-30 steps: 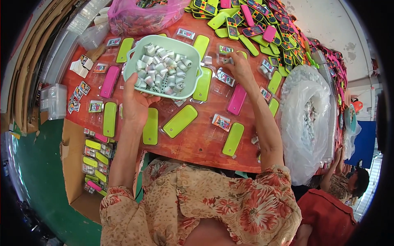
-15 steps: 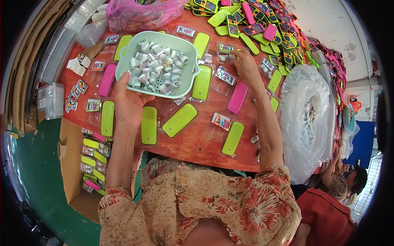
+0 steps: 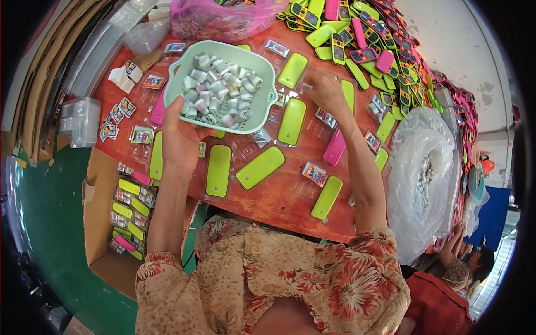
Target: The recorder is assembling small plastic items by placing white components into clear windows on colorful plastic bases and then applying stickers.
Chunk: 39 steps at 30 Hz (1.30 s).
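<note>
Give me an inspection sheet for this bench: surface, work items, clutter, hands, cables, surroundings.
Surface: reddish-brown table, crowded.
Job's things: pale green basket filled with small grey-white rolled pieces; green flat cases and pink flat cases lie spread in clear trays.
Clutter: small printed cards, pink plastic bag, heap of toy phones, clear boxes.
Hands: left hand grips the basket's near rim; right hand is over the trays near a green case, grasp blurred.
Cables: nothing seen.
Surroundings: cardboard box of packed cases on the left, large clear bag on the right, another person at lower right, green floor.
</note>
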Each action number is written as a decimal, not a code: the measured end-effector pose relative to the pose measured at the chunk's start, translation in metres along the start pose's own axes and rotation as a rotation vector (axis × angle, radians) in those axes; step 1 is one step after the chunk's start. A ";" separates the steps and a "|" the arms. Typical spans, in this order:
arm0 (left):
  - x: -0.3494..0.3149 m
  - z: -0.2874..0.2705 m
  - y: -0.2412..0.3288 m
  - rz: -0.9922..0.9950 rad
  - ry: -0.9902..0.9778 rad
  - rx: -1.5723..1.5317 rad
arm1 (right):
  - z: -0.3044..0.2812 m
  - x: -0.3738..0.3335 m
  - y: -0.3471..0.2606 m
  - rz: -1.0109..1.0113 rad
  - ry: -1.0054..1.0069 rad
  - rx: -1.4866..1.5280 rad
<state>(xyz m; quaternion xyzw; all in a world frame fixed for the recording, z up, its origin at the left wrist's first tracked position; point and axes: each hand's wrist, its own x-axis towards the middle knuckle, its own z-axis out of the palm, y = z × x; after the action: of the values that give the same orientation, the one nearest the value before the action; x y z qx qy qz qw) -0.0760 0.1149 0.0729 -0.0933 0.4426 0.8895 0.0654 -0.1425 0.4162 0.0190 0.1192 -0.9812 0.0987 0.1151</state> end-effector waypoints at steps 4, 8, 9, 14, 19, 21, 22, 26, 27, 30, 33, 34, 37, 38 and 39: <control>-0.001 -0.006 -0.001 -0.013 0.034 0.007 | -0.017 0.011 -0.016 0.257 -0.076 0.413; 0.003 -0.006 -0.004 -0.008 0.063 0.047 | 0.008 0.045 -0.027 0.193 -0.031 0.717; 0.004 -0.006 -0.004 -0.017 0.058 0.037 | 0.013 0.056 -0.030 0.214 -0.018 0.697; 0.001 -0.006 -0.002 -0.010 0.072 0.023 | 0.020 0.076 -0.041 0.169 -0.024 0.503; 0.003 -0.014 -0.008 0.010 0.092 0.034 | -0.024 0.055 -0.089 0.056 0.142 0.601; 0.006 -0.022 -0.014 0.009 0.068 0.072 | -0.027 0.046 -0.105 -0.193 0.060 0.517; 0.009 -0.022 -0.017 0.002 0.028 0.112 | -0.029 0.043 -0.115 -0.342 0.055 0.373; 0.010 -0.002 -0.021 0.032 0.067 0.022 | -0.009 0.042 -0.142 -0.258 -0.101 0.143; 0.011 -0.003 -0.021 0.020 0.083 -0.017 | -0.005 0.042 -0.142 -0.299 -0.075 0.256; 0.011 -0.003 -0.019 0.061 0.091 -0.004 | -0.008 0.039 -0.142 -0.347 -0.081 0.266; 0.011 0.000 -0.019 0.062 0.102 0.035 | -0.004 0.049 -0.139 -0.381 -0.066 0.250; 0.013 -0.001 -0.017 0.061 0.096 0.036 | -0.002 0.052 -0.138 -0.410 -0.033 0.230; 0.012 -0.010 -0.011 0.045 0.106 -0.033 | -0.012 0.055 -0.137 -0.308 0.068 0.519; 0.010 -0.012 -0.005 0.036 0.115 -0.044 | -0.018 0.059 -0.136 -0.286 0.072 0.598; 0.007 -0.015 0.000 0.020 0.116 -0.053 | -0.018 0.061 -0.131 -0.186 0.097 0.772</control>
<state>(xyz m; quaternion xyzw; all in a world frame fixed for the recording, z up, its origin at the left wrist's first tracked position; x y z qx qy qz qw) -0.0816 0.1030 0.0625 -0.1423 0.4226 0.8946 0.0282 -0.1627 0.2825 0.0729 0.2373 -0.8505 0.4547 0.1165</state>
